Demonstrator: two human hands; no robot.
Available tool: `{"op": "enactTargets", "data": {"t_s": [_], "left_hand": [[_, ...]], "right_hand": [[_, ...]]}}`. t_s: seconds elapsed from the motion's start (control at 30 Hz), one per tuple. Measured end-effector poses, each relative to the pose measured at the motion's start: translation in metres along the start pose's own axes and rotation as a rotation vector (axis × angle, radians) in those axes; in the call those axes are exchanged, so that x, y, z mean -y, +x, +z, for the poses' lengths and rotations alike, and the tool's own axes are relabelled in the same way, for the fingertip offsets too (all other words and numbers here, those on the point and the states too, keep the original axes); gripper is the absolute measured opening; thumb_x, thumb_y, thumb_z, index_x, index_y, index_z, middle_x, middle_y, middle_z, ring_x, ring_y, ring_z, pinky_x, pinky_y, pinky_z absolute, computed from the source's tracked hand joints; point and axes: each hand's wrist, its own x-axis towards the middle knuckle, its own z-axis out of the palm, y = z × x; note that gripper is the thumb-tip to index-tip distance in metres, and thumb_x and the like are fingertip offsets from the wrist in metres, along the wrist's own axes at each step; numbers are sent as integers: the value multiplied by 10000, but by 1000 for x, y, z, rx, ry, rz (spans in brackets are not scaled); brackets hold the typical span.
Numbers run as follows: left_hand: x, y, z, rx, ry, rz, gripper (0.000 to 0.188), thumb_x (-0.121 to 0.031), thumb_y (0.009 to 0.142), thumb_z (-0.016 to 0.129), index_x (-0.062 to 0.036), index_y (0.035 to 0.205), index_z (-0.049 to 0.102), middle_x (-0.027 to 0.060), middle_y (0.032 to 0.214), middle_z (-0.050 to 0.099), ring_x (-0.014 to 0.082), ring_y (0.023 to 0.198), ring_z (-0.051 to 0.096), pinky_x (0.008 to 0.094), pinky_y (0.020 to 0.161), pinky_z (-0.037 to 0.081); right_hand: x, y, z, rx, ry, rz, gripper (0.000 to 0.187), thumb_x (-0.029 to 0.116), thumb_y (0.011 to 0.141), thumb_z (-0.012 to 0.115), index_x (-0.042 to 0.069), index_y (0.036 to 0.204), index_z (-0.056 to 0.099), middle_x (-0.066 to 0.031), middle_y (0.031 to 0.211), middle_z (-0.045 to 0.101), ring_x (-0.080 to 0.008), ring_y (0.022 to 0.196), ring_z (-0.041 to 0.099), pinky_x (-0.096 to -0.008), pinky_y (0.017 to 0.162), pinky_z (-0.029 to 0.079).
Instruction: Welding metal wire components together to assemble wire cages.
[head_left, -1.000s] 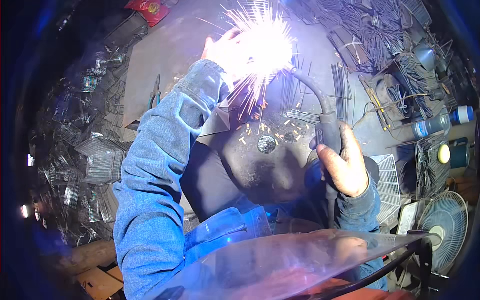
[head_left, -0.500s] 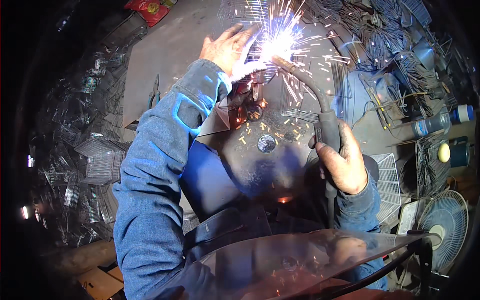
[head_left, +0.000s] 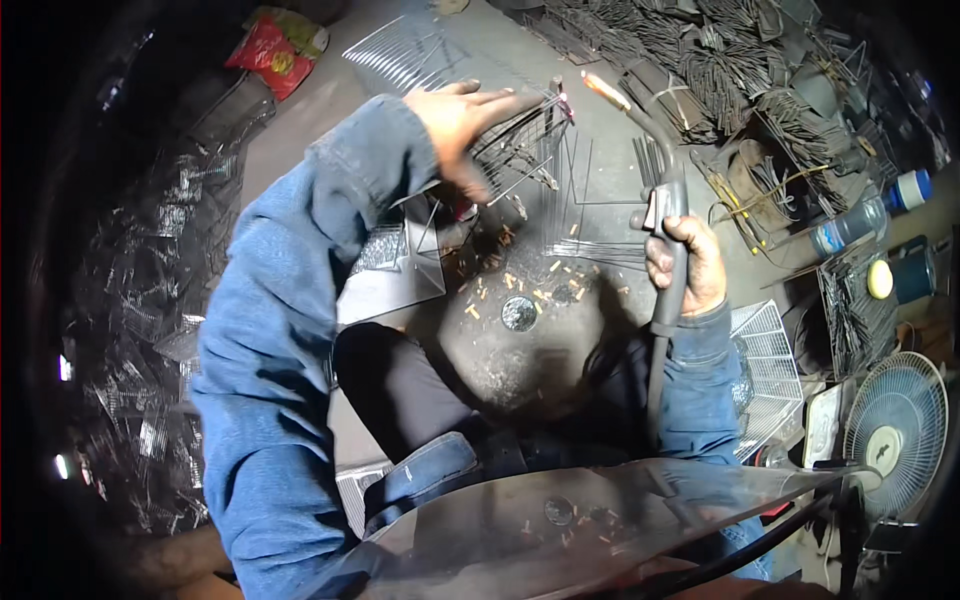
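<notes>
Dim workshop floor (head_left: 300,130), fan (head_left: 895,420), wire heaps (head_left: 740,70)

Both arms in blue denim-type work jacket, sleeves long w/ buttoned cuffs, fabric worn & dusty. Left hand (head_left: 462,118) & right hand (head_left: 690,265) bare, no gloves. Dark trousers, blue jacket hem over lap.

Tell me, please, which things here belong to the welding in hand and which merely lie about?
In use: left hand on wire basket; right hand gripping welding torch, tip glowing.

Lying about: red bag, fan, plastic bottle, wire bundles.
</notes>
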Motion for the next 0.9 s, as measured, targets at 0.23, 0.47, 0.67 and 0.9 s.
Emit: {"op": "enactTargets", "data": {"t_s": [0.23, 0.47, 0.67, 0.9], "left_hand": [[-8, 52, 11, -172, 442, -119, 893, -370, 634, 773, -390, 1379, 281, 39, 1267, 478, 298, 1097, 474, 478, 831, 452], [-7, 119, -1, -36, 364, -248, 494, -426, 761, 670, -141, 1142, 540, 94, 940, 660, 259, 932, 631, 372, 796, 507], [-9, 133, -6, -12, 386, -291, 452, -423, 753, 681, -137, 1094, 605, 72, 987, 665, 235, 944, 634, 365, 796, 512], [-6, 136, -5, -34, 385, -245, 494, -446, 725, 692, -105, 1059, 564, 121, 907, 660, 296, 912, 626, 392, 781, 501]], "right_hand": [[-6, 20, -6, -117, -116, -94, 274, 87, 798, 521, -16, 1049, 478, -164, 882, 603, -115, 488, 474, -244, 386, 409], [-20, 32, 18, -314, -368, -127, 222, 118, 774, 526, 1, 962, 509, -45, 581, 486, -110, 406, 425, -237, 361, 373], [-34, 30, 22, -236, -482, -107, 217, 107, 812, 551, 35, 1007, 485, -9, 664, 508, -73, 489, 473, -227, 397, 382], [-34, 26, 30, -235, -514, -164, 245, 91, 805, 561, 32, 1030, 487, -3, 669, 502, -61, 500, 451, -218, 433, 384]]}}
